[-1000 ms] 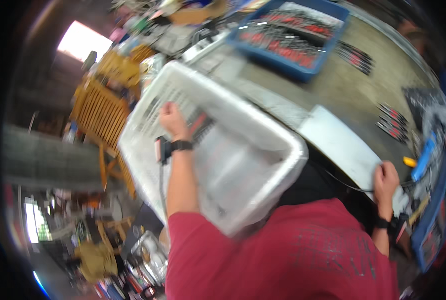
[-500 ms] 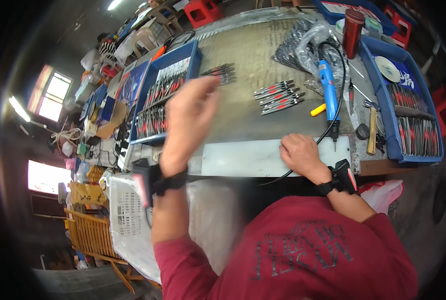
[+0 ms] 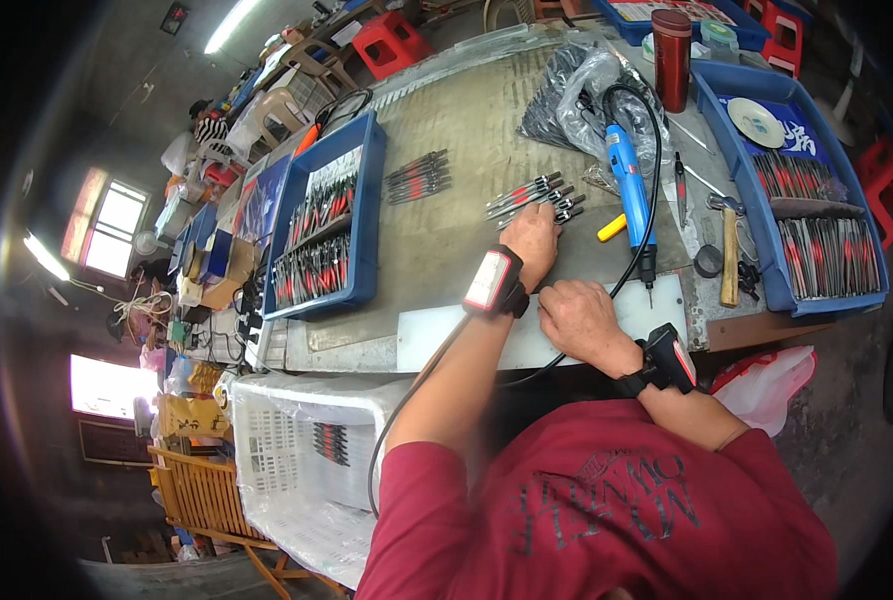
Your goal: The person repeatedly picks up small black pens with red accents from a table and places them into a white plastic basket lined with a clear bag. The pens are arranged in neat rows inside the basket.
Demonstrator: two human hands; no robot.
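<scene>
My left hand (image 3: 533,245) is at the near end of a small pile of slim pen-like tools (image 3: 529,194), silver and black with red marks. Its fingers are bent down onto one of them; the fingertips are partly hidden. Just right of it, my right hand (image 3: 579,322) rests on a white board (image 3: 432,335) at the table's front edge, fingers curled in. Whatever the right fingers hold, if anything, is hidden. A blue electric screwdriver (image 3: 627,170), bit pointing down, stands right of the pile beside a yellow handle (image 3: 613,228). More such tools (image 3: 419,178) lie farther left.
Blue trays filled with similar pieces flank the work area, one left (image 3: 367,225) and one right (image 3: 782,290). At the back are a plastic bag (image 3: 587,95) and a red tumbler (image 3: 672,60). A hammer (image 3: 730,262) lies right. Below the table edge stands a white crate (image 3: 277,430).
My left hand has moved right, from beside the left tray to the small pile of pen-like tools. My right hand stays on the white board. The view has shifted slightly.
</scene>
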